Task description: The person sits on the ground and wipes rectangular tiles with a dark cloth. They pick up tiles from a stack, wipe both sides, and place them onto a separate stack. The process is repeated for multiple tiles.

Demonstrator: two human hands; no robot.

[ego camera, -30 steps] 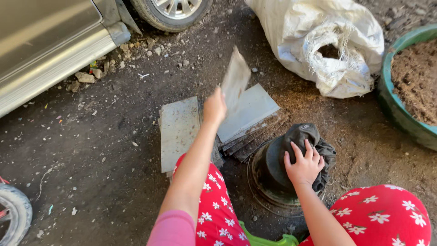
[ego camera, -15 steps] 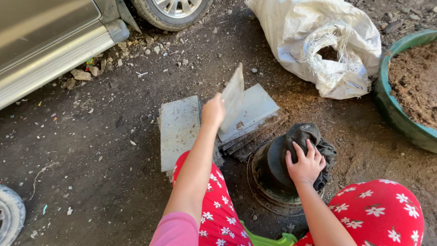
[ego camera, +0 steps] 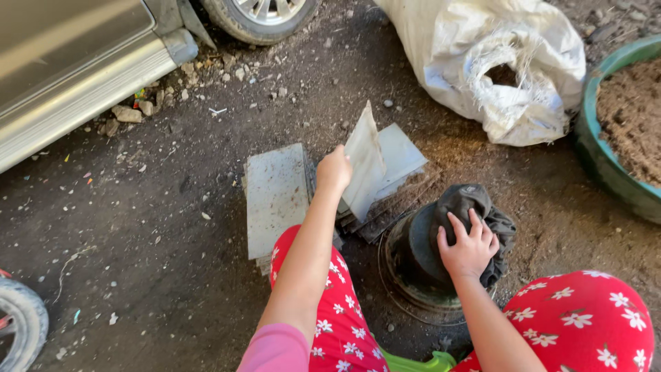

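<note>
Grey sheet point(ego camera: 363, 162), pinched in the left hand point(ego camera: 333, 169), stands tilted over the right-hand stack point(ego camera: 392, 186), not yet on the left stack point(ego camera: 275, 200), while the right hand point(ego camera: 468, 249) rests spread-fingered on dark cloth point(ego camera: 454, 220)

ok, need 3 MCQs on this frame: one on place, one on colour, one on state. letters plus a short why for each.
1. Where does the right hand rest?
A. on the dark cloth over the black pot
B. on the white sack
C. on the car tyre

2. What colour is the basin that holds soil?
A. red
B. green
C. white

3. How is the grey sheet in the left hand?
A. flat on the stack
B. folded in half
C. lifted, tilted up off the stack

Answers:
1 A: palm and fingers lie on the cloth draped on the pot.
2 B: its rim is green.
3 C: one edge points up, above the stacked sheets.
</note>
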